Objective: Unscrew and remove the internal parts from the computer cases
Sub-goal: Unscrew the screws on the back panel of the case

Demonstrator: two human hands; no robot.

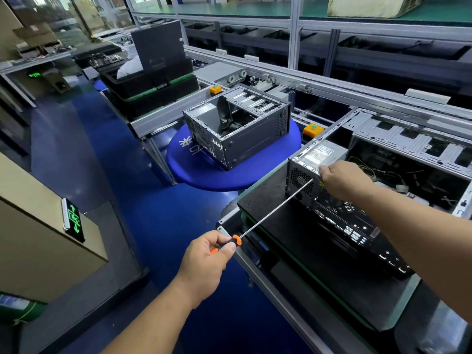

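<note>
A single wide-angle view comes from a camera worn on a person's head, looking forward and down over both outstretched forearms at a workbench (pixel 319 254) close in front and to the right. The left hand (pixel 204 261) sits near the bottom centre and the right hand (pixel 344 178) reaches in from the right edge, both within arm's reach of the lens. Straight edges bend toward the borders, and the blue floor (pixel 153 213) and a long conveyor line (pixel 332 85) stretch away behind.

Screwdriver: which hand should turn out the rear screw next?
Left. The left hand already grips the screwdriver, tip at the case's rear corner. The right hand is busy holding the case's top edge.
</note>
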